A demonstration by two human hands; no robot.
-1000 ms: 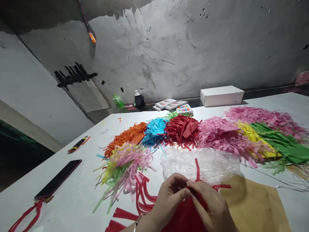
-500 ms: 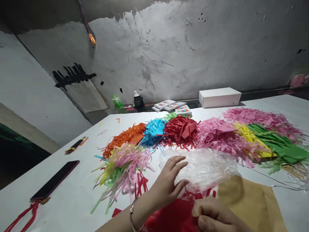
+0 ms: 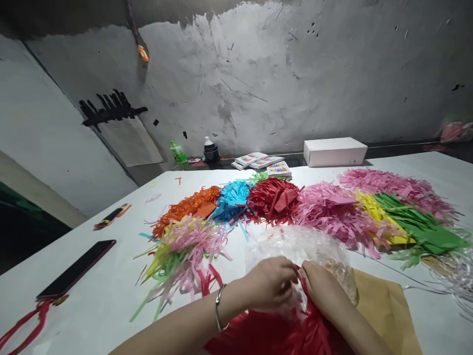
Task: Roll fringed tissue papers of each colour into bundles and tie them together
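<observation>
My left hand (image 3: 271, 281), with a silver bangle (image 3: 218, 308) at its wrist, is closed with curled fingers at the upper edge of a thin, crumpled red paper (image 3: 258, 331). Right beside it, my right hand (image 3: 323, 286) pinches a gathered part of the same red paper, which hangs toward me below both hands. The fingertips nearly meet, and part of the grip is hidden. Just beyond the hands a crumpled clear plastic bag (image 3: 306, 241) lies on the white tabletop (image 3: 92, 296). A brown paper sheet (image 3: 384, 305) lies under my right forearm.
Bundles of cut paper strips line the table: orange (image 3: 185, 209), blue (image 3: 232, 199), dark red (image 3: 273, 199), pink (image 3: 328, 209), yellow and green (image 3: 421, 227). A mixed pastel pile (image 3: 188, 251), a phone (image 3: 77, 268), a cutter (image 3: 113, 215) and a white box (image 3: 334, 152) surround them.
My left hand, open with fingers spread before, has closed and moved toward the right hand. My right hand has risen to the plastic bag, bringing the red paper upward.
</observation>
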